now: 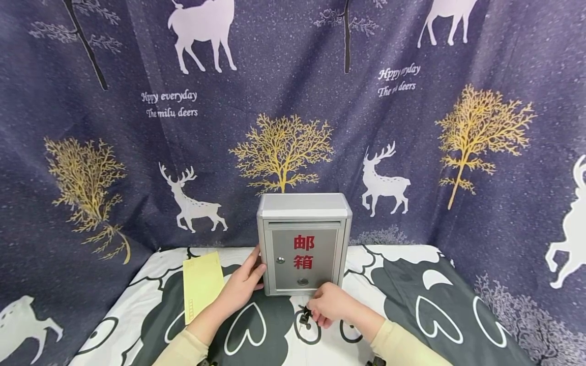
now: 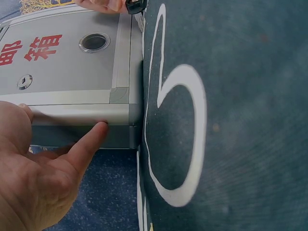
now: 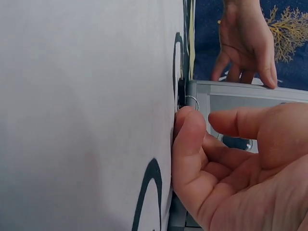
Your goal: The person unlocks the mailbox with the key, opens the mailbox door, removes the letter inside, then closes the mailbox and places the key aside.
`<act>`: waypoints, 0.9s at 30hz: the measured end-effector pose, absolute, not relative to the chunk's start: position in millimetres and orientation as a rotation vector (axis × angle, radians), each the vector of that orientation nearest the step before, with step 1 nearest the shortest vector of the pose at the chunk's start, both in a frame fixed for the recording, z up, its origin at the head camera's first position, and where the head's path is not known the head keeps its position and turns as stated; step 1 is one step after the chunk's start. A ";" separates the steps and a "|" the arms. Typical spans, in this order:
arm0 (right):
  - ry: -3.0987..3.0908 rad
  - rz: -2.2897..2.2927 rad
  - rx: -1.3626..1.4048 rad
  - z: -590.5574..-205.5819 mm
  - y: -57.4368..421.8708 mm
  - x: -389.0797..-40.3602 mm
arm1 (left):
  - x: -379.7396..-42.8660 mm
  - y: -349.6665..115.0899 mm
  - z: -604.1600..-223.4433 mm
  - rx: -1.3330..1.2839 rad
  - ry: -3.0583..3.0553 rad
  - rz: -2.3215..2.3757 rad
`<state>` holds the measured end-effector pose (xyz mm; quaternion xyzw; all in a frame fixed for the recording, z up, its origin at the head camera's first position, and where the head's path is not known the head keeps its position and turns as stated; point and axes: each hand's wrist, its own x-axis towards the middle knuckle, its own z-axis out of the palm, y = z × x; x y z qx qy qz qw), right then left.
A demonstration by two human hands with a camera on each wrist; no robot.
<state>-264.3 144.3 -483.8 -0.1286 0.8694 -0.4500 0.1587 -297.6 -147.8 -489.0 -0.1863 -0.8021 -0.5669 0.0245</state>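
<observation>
A silver metal mailbox (image 1: 305,244) with red characters stands upright on the bedding. My left hand (image 1: 242,283) rests against its left side, fingers extended; in the left wrist view a fingertip (image 2: 101,126) touches the side edge. By the lower front of the box my right hand (image 1: 330,303) is low over the cloth with bent fingers. At its fingertips lies a small black key fob (image 1: 304,316) with a metal ring (image 3: 193,102). The right wrist view shows a gap between thumb and forefinger.
A yellow envelope (image 1: 203,284) lies to the left of the box, partly behind the left forearm. The mailbox has a lock (image 2: 24,82) and a round window (image 2: 94,42) on its door. Behind hangs a dark blue curtain (image 1: 284,91) printed with deer and trees.
</observation>
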 end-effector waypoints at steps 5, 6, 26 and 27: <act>2.548 -1.253 -0.391 -484.2 150.9 -266.7 | -297.5 -148.0 -489.3 -0.574 -2.479 -1.759; 2.557 -1.252 -0.391 -484.5 152.7 -267.6 | -297.7 -147.9 -489.5 -0.574 -2.477 -1.759; 2.699 -1.091 -0.285 -468.8 225.8 -277.8 | -300.6 -164.0 -481.6 -0.604 -2.559 -1.588; 2.711 -1.085 -0.266 -468.1 230.7 -278.8 | -300.3 -166.2 -479.6 -0.586 -2.568 -1.572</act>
